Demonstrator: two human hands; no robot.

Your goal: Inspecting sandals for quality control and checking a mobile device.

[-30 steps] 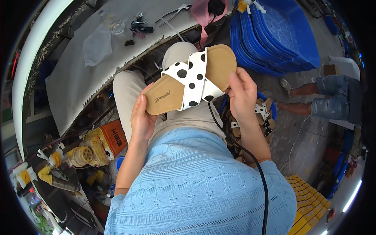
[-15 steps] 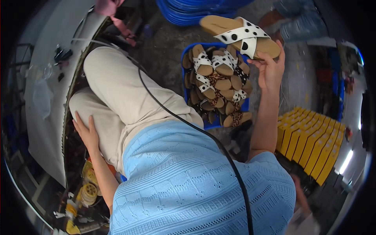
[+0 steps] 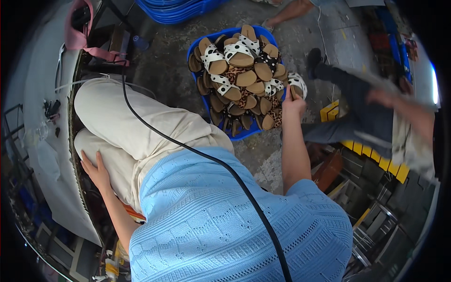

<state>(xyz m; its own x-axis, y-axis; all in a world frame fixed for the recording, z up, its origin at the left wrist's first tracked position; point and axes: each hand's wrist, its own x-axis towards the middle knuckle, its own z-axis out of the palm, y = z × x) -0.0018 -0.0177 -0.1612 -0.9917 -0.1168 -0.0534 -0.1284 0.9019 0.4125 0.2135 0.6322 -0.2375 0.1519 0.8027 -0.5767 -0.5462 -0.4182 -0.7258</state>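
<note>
My right hand (image 3: pixel 294 107) is closed on a slide sandal (image 3: pixel 297 85) with a white, black-dotted strap and tan sole. It holds the sandal low, at the right side of a blue plastic basket (image 3: pixel 245 135). Heaped in that basket are several tan-soled sandals, some with white dotted straps (image 3: pixel 242 50), others with leopard-print straps (image 3: pixel 232 74). My left hand (image 3: pixel 97 173) lies on my knee in cream trousers (image 3: pixel 141 117), fingers spread, holding nothing.
A person in dark trousers (image 3: pixel 364 105) passes on the right by yellow slatted pieces (image 3: pixel 366 149). Another person's leg (image 3: pixel 291 11) shows at the top. Blue stacked tubs (image 3: pixel 178 8) stand far off. A white tabletop (image 3: pixel 44 160) lies left; a black cable (image 3: pixel 221 163) crosses my lap.
My right hand has lowered the dotted sandal from raised at upper right to beside the basket. The view has shifted, and a person has come in on the right. My left hand stays on my knee.
</note>
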